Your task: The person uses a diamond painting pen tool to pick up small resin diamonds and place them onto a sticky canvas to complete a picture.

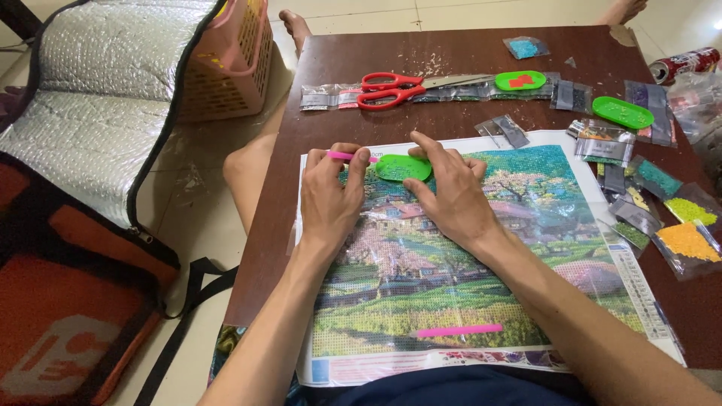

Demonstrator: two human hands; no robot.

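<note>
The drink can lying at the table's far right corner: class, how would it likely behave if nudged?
The can lies on its side, so it would probably roll. Near the table edge, it might drop off. It looks dented, so likely empty and light.
</note>
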